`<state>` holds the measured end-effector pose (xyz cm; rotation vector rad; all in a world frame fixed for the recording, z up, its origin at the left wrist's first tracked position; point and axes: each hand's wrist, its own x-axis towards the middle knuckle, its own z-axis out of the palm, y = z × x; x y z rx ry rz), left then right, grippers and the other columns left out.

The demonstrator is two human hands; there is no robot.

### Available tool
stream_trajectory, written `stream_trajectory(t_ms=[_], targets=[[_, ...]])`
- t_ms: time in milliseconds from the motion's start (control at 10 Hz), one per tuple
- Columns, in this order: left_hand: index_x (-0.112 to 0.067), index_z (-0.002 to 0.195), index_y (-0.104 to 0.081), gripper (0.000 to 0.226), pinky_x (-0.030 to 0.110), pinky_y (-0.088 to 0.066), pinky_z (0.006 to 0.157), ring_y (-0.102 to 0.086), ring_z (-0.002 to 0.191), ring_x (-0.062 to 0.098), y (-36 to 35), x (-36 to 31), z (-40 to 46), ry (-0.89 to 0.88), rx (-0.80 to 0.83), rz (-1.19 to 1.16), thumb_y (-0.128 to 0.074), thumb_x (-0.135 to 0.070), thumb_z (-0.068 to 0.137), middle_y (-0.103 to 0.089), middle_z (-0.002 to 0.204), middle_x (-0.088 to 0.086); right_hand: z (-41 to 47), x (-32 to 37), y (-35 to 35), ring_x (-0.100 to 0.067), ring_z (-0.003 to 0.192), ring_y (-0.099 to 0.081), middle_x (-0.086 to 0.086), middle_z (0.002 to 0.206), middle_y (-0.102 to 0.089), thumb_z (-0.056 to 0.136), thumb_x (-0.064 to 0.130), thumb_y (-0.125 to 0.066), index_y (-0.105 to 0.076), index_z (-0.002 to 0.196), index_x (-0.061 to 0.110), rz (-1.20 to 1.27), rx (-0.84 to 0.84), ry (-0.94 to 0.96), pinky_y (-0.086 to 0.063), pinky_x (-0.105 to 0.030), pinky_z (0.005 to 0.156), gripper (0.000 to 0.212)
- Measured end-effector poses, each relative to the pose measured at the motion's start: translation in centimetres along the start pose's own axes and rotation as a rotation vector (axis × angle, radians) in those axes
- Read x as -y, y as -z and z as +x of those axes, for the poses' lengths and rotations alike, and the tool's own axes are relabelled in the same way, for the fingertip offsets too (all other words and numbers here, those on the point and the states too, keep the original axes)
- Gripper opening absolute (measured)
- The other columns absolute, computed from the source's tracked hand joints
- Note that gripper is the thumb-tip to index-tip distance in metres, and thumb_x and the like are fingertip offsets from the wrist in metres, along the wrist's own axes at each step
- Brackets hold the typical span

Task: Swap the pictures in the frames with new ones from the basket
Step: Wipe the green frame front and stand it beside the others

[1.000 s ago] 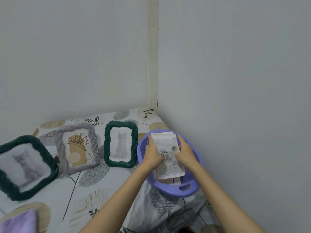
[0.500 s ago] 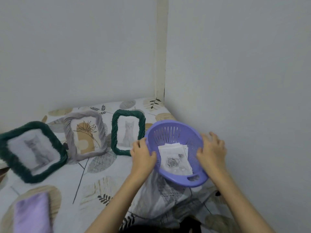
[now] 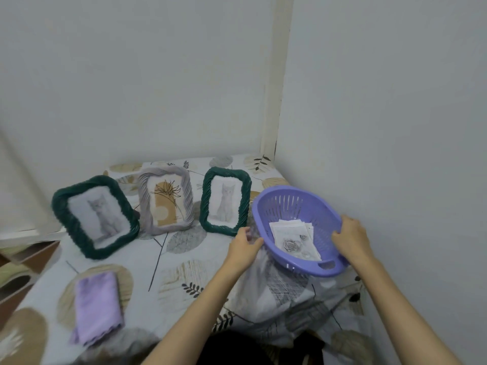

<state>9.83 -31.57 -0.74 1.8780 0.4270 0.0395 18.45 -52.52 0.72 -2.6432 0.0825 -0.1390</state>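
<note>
A purple plastic basket (image 3: 311, 206) sits tilted at the right, near the wall corner. Inside it lies a stack of white pictures (image 3: 292, 238), the top one showing a grey rose. My right hand (image 3: 350, 238) grips the basket's right rim. My left hand (image 3: 243, 246) holds its left rim with the fingertips. Three frames stand in a row on the leaf-patterned sheet. A dark green frame (image 3: 95, 217) at the left holds a cat picture. A grey twisted frame (image 3: 166, 204) holds a plant drawing. A smaller dark green frame (image 3: 225, 201) with a cat stands just left of the basket.
A folded lilac cloth (image 3: 96, 306) lies on the sheet at the near left. Walls close in behind the frames and right beside the basket. The surface's left edge drops off towards brown shelving (image 3: 23, 259).
My hands left the picture stack inside the basket and took hold of the basket's rim on both sides. The stack now lies flat in the basket.
</note>
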Motion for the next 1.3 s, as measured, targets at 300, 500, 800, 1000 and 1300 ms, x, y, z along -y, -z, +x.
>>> stream_trajectory(t_ms=[300,500,800,1000,1300], targets=[[-0.009,0.112,-0.061,0.027,0.038,-0.039,0.092,-0.051,0.108,0.032,14.6,10.7,-6.2,-0.030,-0.652,0.415,-0.052,-0.006,0.086,-0.055,0.119,0.014,-11.4,11.9,-7.0,-0.021,0.112,-0.049,-0.011,0.120,-0.055,0.088,0.000,-0.050,-0.063,0.111,0.003,0.375,-0.015,0.548,-0.037,-0.030,0.098,0.027],[-0.011,0.116,-0.058,0.035,0.036,-0.042,0.089,-0.053,0.102,0.033,21.4,15.9,-8.5,0.243,-0.690,0.277,-0.050,-0.002,0.083,-0.055,0.122,0.020,-20.0,19.4,-17.1,-0.013,0.068,-0.054,0.002,0.081,-0.058,0.087,0.007,-0.052,-0.061,0.113,0.007,0.603,0.624,0.416,-0.047,-0.024,0.069,0.028],[-0.009,0.112,-0.065,0.027,0.033,-0.039,0.095,-0.055,0.107,0.027,25.6,17.2,-7.7,0.160,-0.570,0.407,-0.062,-0.013,0.086,-0.058,0.122,0.014,-24.5,25.3,-20.4,-0.034,0.093,-0.061,-0.021,0.098,-0.067,0.077,0.004,-0.058,-0.063,0.101,-0.002,0.569,0.719,0.423,-0.048,-0.033,0.079,0.025],[-0.025,0.128,-0.053,0.040,0.045,-0.025,0.110,-0.025,0.137,0.027,25.4,18.1,-7.3,0.098,-0.504,0.909,-0.047,-0.042,0.092,-0.026,0.152,0.001,-23.7,24.6,-20.5,-0.012,0.078,-0.050,-0.010,0.097,-0.065,0.082,0.004,-0.055,-0.061,0.117,0.005,0.561,0.714,0.426,-0.045,-0.022,0.076,0.036],[-0.022,0.147,-0.019,0.095,0.042,-0.005,0.116,-0.005,0.145,0.023,22.1,19.7,-7.5,0.061,-0.482,0.858,0.010,-0.067,0.069,-0.012,0.157,0.002,-23.2,22.2,-20.4,-0.007,0.087,-0.054,0.000,0.109,-0.058,0.085,0.010,-0.052,-0.057,0.123,0.021,0.533,0.659,0.595,-0.046,-0.019,0.087,0.040]])
